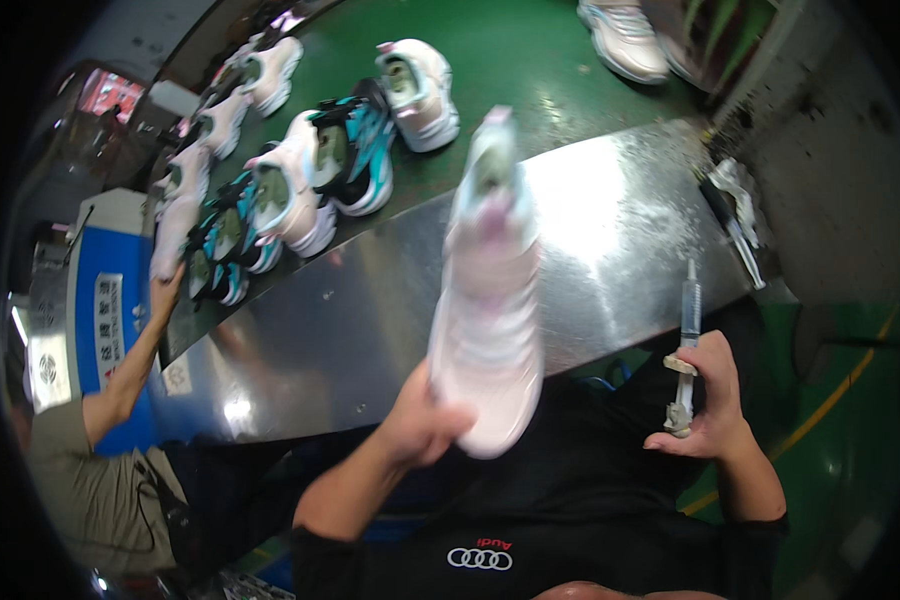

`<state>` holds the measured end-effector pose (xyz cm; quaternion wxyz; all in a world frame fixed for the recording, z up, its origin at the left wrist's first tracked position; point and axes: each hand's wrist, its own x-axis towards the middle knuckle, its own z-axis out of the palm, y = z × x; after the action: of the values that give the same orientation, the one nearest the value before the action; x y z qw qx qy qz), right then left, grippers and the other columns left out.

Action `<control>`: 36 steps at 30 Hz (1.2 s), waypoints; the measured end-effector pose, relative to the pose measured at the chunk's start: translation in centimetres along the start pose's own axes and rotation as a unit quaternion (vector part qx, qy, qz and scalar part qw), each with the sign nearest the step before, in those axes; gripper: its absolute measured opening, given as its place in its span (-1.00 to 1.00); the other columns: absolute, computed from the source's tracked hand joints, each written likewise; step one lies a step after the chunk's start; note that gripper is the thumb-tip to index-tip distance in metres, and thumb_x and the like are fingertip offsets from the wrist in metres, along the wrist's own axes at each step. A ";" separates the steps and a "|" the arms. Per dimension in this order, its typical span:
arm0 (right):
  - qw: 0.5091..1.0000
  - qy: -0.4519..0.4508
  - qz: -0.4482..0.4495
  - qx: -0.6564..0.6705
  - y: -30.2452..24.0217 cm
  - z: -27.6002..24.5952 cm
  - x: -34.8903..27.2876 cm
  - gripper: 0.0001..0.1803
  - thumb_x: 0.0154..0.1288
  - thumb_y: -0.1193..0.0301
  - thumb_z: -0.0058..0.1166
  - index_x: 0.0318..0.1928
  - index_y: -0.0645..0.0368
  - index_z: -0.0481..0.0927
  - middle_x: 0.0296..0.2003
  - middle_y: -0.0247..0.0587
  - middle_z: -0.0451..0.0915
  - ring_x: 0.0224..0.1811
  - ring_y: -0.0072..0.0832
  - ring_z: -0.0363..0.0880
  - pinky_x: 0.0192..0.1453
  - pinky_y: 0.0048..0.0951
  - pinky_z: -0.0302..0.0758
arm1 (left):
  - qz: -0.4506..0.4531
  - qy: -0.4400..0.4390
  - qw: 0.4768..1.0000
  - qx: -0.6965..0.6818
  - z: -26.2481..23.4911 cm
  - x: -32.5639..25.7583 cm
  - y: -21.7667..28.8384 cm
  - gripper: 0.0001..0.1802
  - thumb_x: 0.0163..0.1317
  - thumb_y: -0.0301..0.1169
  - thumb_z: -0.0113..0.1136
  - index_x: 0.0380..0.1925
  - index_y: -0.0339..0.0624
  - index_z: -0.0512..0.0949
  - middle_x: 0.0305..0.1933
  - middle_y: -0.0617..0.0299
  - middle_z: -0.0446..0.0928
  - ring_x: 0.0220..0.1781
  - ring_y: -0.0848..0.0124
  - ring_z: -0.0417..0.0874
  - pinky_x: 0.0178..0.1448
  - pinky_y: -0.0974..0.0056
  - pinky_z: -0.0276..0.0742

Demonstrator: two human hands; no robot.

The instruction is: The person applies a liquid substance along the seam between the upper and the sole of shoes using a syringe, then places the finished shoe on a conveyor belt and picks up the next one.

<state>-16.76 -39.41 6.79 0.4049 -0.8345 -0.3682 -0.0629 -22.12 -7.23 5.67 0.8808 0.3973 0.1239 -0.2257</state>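
A pale pink sneaker, somewhat blurred, is held up over the metal bench with its toe toward me and its heel pointing away. My left hand grips it at the toe end, the thumb lying over the upper. Off to the right, my right hand is closed round a clear syringe, its thin tip pointing up and away from me. Whitish residue clings to the syringe's flange and plunger end. The syringe and the sneaker are well apart.
Pink sneakers and black-and-teal sneakers stand in rows on the green surface beyond the metal bench. At left a co-worker's hand touches a pink shoe. A dark-handled tool and crumpled white material lie by the right wall.
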 end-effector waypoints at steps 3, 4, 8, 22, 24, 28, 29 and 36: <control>1.000 0.003 0.018 0.006 0.6 -0.3 -0.1 -0.14 -0.29 0.02 0.42 0.04 0.11 0.34 -0.27 -0.22 0.40 -0.34 -0.28 0.29 -0.21 -0.31 0.25 | 0.043 -0.021 0.999 -0.002 3.5 11.5 3.9 -0.49 0.10 -0.52 0.15 0.08 -0.32 0.28 0.01 0.09 0.44 0.01 0.32 0.52 0.06 0.20 0.49; 1.000 -0.001 0.026 0.001 0.6 -0.5 0.2 -0.14 -0.29 0.03 0.43 0.04 0.12 0.34 -0.27 -0.22 0.40 -0.33 -0.28 0.29 -0.20 -0.31 0.25 | 0.088 -0.084 0.992 -0.027 4.5 16.0 4.7 -0.54 0.23 -0.43 0.05 0.12 -0.33 0.26 0.07 0.03 0.42 0.02 0.29 0.52 0.08 0.26 0.48; 0.995 -0.078 0.009 -0.056 0.0 -1.6 2.3 -0.19 -0.28 0.14 0.44 0.03 0.13 0.36 -0.23 -0.18 0.43 -0.26 -0.20 0.33 -0.11 -0.24 0.29 | 0.076 -0.020 0.997 0.007 5.9 23.2 6.2 -0.57 0.25 -0.31 0.06 0.01 -0.39 0.30 0.06 -0.13 0.42 -0.06 0.18 0.56 -0.07 0.32 0.56; 0.911 -0.275 -0.008 -0.307 5.1 -6.3 7.1 -0.47 -0.34 0.30 0.30 -0.21 0.09 0.47 -0.41 -0.35 0.38 -0.30 -0.41 0.35 -0.43 -0.47 0.33 | 0.360 0.236 0.746 0.508 -4.5 26.6 13.8 -0.05 -0.03 -0.31 0.39 0.27 -0.34 0.01 0.20 -0.07 0.24 0.18 0.22 0.37 0.25 0.22 0.27; 0.901 -0.305 -0.002 -0.307 4.9 -6.1 7.2 -0.52 -0.32 0.31 0.27 -0.26 0.11 0.46 -0.42 -0.35 0.40 -0.29 -0.42 0.36 -0.44 -0.48 0.32 | 0.390 0.215 0.740 0.504 -4.7 28.1 14.1 -0.08 -0.04 -0.29 0.39 0.25 -0.27 0.07 0.12 -0.02 0.34 0.10 0.27 0.43 0.17 0.25 0.33; 0.886 -0.355 -0.007 -0.297 3.3 -7.0 6.7 -0.53 -0.29 0.28 0.29 -0.27 0.11 0.46 -0.42 -0.34 0.40 -0.29 -0.41 0.37 -0.45 -0.49 0.32 | 0.425 0.262 0.731 0.465 -4.5 28.7 15.1 -0.24 -0.03 -0.36 0.35 0.18 -0.17 0.19 0.06 0.04 0.38 0.05 0.30 0.45 0.10 0.28 0.39; 0.884 -0.384 0.003 -0.267 2.9 -7.1 6.8 -0.52 -0.29 0.27 0.30 -0.26 0.10 0.45 -0.41 -0.34 0.41 -0.29 -0.40 0.37 -0.45 -0.49 0.32 | 0.407 0.242 0.767 0.433 -5.0 28.3 15.7 -0.25 -0.03 -0.40 0.33 0.18 -0.17 0.19 0.03 0.06 0.40 0.02 0.31 0.47 0.08 0.29 0.40; 0.932 -0.293 0.019 -0.214 4.5 -5.6 5.9 -0.35 -0.26 0.16 0.33 -0.08 0.10 0.44 -0.37 -0.31 0.42 -0.28 -0.35 0.38 -0.35 -0.43 0.43 | 0.270 0.128 0.921 0.251 -1.9 20.2 13.9 -0.24 -0.02 -0.68 0.01 0.28 -0.16 0.14 0.07 0.03 0.42 0.02 0.30 0.52 0.14 0.27 0.45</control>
<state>-8.37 -41.95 10.09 0.0922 -0.8896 -0.4322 0.1156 2.18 -3.77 5.34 0.7560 0.6496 0.0629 0.0498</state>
